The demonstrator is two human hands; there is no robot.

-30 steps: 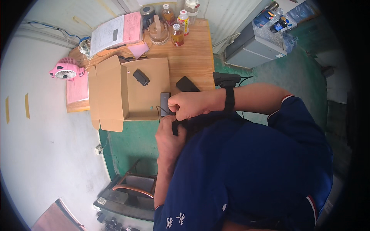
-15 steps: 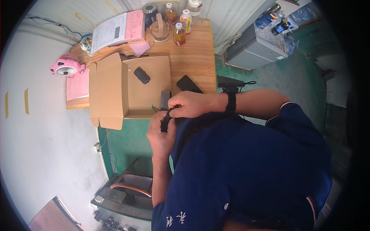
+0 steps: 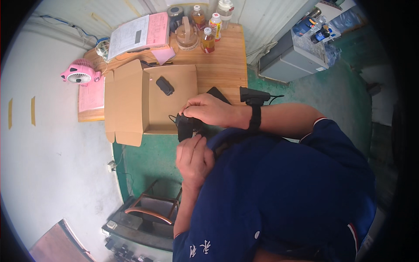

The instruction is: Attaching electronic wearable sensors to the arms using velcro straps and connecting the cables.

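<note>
Over the near edge of the open cardboard box (image 3: 172,72), my right hand (image 3: 207,109) grips the top of a black strapped device (image 3: 186,126) with a thin cable loop. Below it, my left hand (image 3: 194,159) has curled fingers pinching at the device's lower end, probably on its strap; the exact hold is hidden. Around my right wrist sits a black band (image 3: 256,115) carrying a black wrist unit (image 3: 254,95) with a cable. A dark oval case (image 3: 165,86) lies in the box. Partly behind my right hand, a black phone-like slab (image 3: 219,94) rests on the wooden table.
A pink fan (image 3: 80,74), paper stacks (image 3: 135,37), a glass jug (image 3: 187,37) and several bottles (image 3: 208,41) stand on the table (image 3: 229,56). A grey cabinet (image 3: 292,56) is at the far right. A wooden-armed chair (image 3: 152,205) stands at the lower left.
My right hand has lifted slightly up and left with the black device, now showing more of it. My left hand has moved down and right, its fingers curling in. The view has shifted slightly.
</note>
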